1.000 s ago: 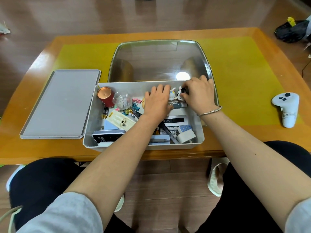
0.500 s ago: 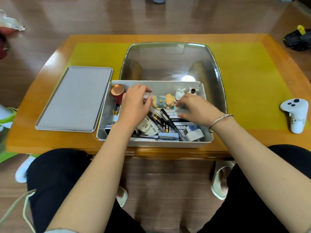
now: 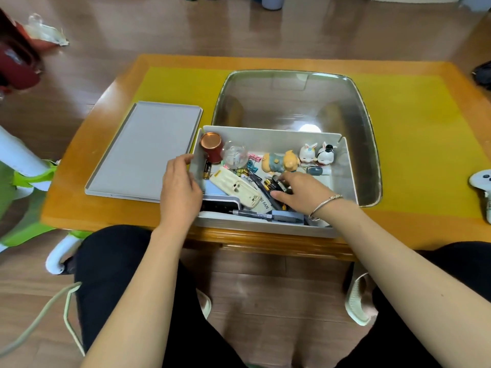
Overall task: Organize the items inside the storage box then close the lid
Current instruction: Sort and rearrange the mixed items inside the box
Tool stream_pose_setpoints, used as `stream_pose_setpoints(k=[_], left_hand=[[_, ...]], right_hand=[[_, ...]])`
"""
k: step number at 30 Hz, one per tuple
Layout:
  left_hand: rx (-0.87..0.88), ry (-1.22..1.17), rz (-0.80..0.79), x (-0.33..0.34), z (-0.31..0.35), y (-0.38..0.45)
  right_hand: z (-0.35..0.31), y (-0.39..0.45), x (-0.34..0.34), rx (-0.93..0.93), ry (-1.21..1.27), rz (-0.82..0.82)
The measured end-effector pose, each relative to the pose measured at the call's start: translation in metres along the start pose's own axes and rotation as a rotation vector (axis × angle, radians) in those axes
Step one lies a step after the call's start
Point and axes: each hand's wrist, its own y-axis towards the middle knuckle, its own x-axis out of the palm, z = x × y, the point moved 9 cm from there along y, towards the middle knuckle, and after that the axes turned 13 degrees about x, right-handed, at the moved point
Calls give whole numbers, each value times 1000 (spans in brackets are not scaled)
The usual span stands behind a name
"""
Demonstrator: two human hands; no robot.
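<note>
The open white storage box (image 3: 265,227) sits at the table's near edge. Its grey lid (image 3: 143,150) lies flat to the left. Inside are a red can (image 3: 211,147), a clear ball (image 3: 235,156), binder clips (image 3: 252,165), a pig figurine (image 3: 279,162), two rabbit figurines (image 3: 308,154), a cream case (image 3: 239,191) and pens (image 3: 255,214). My left hand (image 3: 180,187) grips the box's left wall, thumb outside. My right hand (image 3: 300,192) reaches into the middle of the box and pinches dark batteries (image 3: 273,185) among the pens.
A shiny metal tray (image 3: 292,102) lies right behind the box on the yellow mat (image 3: 411,128). A white controller (image 3: 482,181) rests at the right table edge. A green and white chair (image 3: 24,176) stands left of the table. My knees are under the near edge.
My left hand left the middle of the box and moved to its left wall. My right hand came back from the rabbit figurines to the batteries. The view shifted left.
</note>
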Motion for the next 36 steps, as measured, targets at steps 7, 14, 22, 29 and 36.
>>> stream_pose_setpoints(k=[7,14,22,29,36], left_hand=[[-75,-102,-14,7,-11,-2],[-95,-88,7,8,-15,-5],[-71,-80,-3,9,-18,-4],[-53,66,4,4,-9,-4],[312,154,-218,40,76,1]], right_hand=[[-77,-16,-14,-300,125,127],[-112,-10,4,-338,40,35],[-53,-20,-43,-209,390,103],[53,-24,-66,-34,763,272],[116,-28,-61,87,825,514]])
